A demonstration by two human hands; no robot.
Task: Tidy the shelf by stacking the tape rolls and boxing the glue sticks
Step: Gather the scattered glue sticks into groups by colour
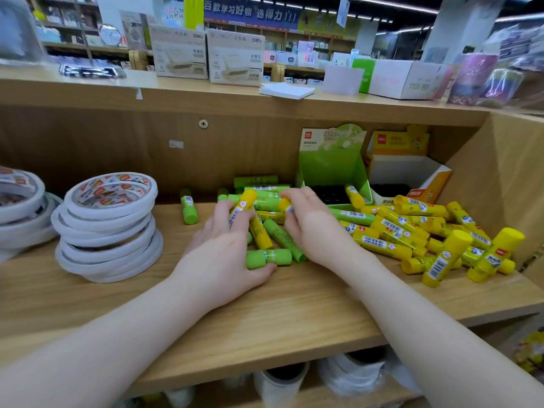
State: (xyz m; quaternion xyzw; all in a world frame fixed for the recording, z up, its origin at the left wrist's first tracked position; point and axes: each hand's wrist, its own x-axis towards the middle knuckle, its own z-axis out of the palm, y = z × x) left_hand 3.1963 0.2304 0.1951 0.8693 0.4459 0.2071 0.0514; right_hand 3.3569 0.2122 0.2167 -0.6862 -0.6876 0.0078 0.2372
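Green and yellow glue sticks lie mixed in a loose heap on the wooden shelf (294,307). My left hand (226,254) holds a yellow glue stick (245,203) between its fingers, and its thumb touches a green glue stick (269,257). My right hand (309,225) pinches another yellow glue stick (285,205). Behind stand a green display box (332,169) with one yellow stick inside and a yellow display box (412,178). A leaning stack of white tape rolls (109,222) stands at the left, with a second tape stack (20,207) at the far left edge.
A large pile of yellow glue sticks (426,231) covers the right end of the shelf, against the side wall. One green stick (188,207) lies alone near the back. White product boxes (235,57) and a notepad (287,90) sit on the top shelf.
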